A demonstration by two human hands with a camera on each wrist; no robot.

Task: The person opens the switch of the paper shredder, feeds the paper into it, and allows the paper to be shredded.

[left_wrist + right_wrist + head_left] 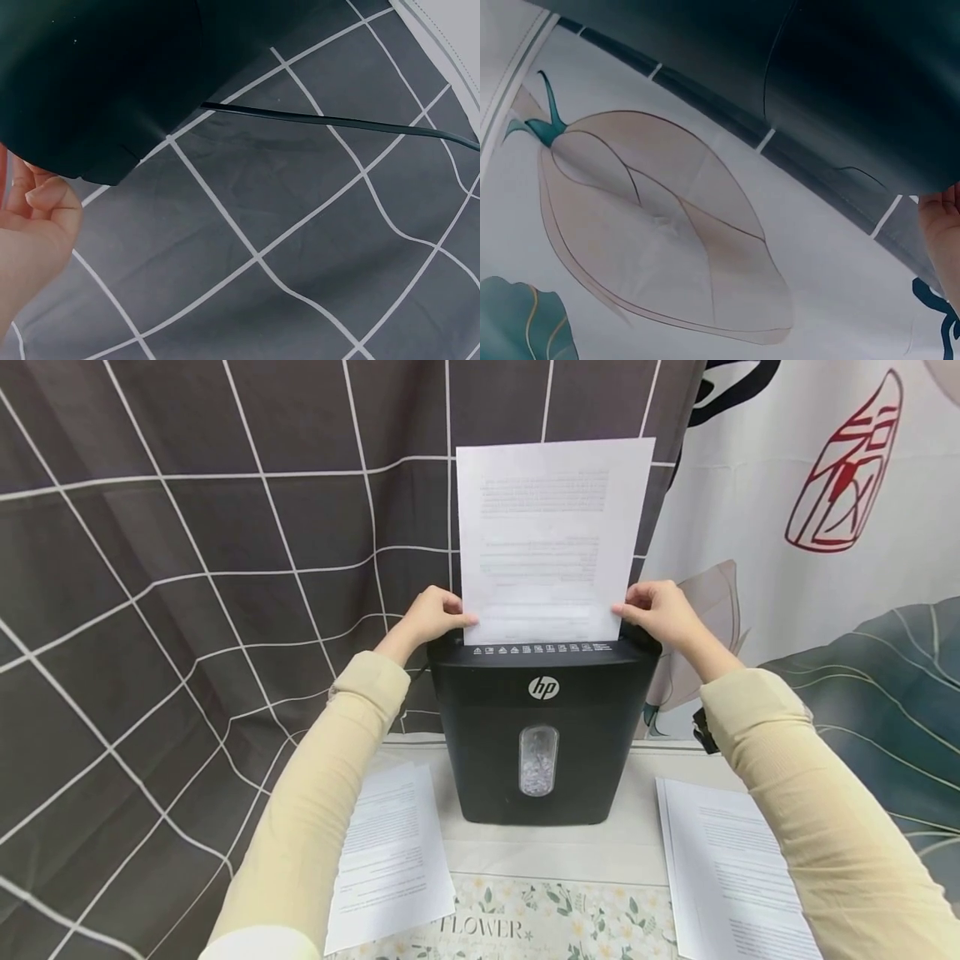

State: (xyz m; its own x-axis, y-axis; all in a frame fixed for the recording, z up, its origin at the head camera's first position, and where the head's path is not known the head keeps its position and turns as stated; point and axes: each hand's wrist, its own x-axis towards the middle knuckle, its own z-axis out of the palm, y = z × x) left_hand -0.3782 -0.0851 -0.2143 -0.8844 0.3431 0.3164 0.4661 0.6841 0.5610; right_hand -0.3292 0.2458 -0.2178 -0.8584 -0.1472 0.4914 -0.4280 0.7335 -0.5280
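Head view: A person's left hand (pixel 433 614) and right hand (pixel 666 612) hold a printed sheet (pixel 546 539) upright above a black shredder (pixel 483 735).
Fingers: Thumb and curled fingers of each hand pinch one side edge of the page, low down.
Sheet: Between the two sets of fingers, most of it rising above them; whether its lower edge is inside the shredder is hard to tell from this angle.
Skew risk: An uneven pull from either hand could tilt the page, and a crooked feed may crumple or jam it.
Finger risk: Fingertips this near the shredder's top could be drawn closer if a moving page is held too long.
Logo: White "hp" badge (pixel 543 687), below and between the fingers.
Symbols: White icon row (pixel 532 649), just below fingertip level.
Cloth: "FLOWER" lettering (pixel 482 928), well below the left fingers.
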